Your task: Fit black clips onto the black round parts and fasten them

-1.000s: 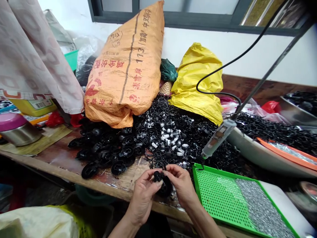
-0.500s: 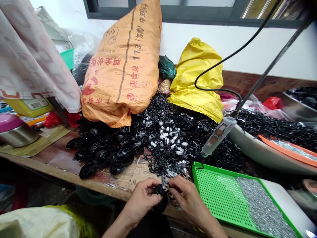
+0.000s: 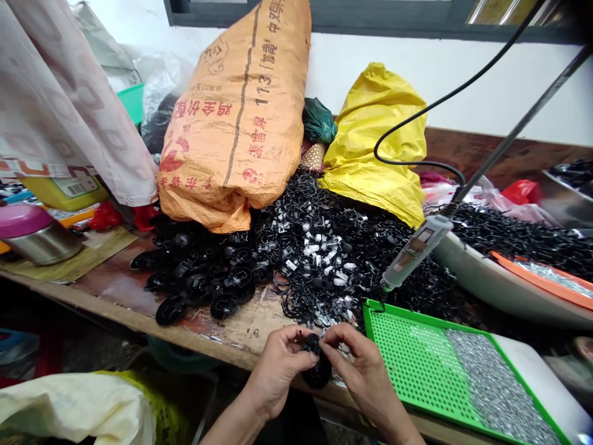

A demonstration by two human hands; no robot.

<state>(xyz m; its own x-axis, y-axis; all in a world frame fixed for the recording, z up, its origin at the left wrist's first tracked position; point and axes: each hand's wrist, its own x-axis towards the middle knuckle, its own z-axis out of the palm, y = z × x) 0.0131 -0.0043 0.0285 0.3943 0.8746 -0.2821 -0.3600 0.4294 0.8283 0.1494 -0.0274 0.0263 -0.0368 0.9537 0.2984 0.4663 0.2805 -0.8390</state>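
Observation:
A round black plastic part (image 3: 319,372) is held at the table's front edge by my left hand (image 3: 282,369), whose thumb and fingers are closed on its upper end. The fingertips of my right hand (image 3: 354,358) are pinched together at the same end of the part; whatever lies between them is too small to make out. Just behind the hands spreads a heap of small black pieces (image 3: 301,296) with white pieces (image 3: 319,253) on top. More round black parts (image 3: 199,272) are piled to the left.
A green perforated tray (image 3: 403,358) with small metal pieces stands right of my hands. A grey electric screwdriver (image 3: 417,250) hangs above it on a cable. Behind are an orange sack (image 3: 241,117), a yellow bag (image 3: 380,142) and a wide basin (image 3: 467,272). A steel flask (image 3: 41,238) stands left.
The view has shifted slightly. My right fingers have come closer to my left hand and now meet the top of the black part. The light-coloured piece that showed between the hands is no longer visible.

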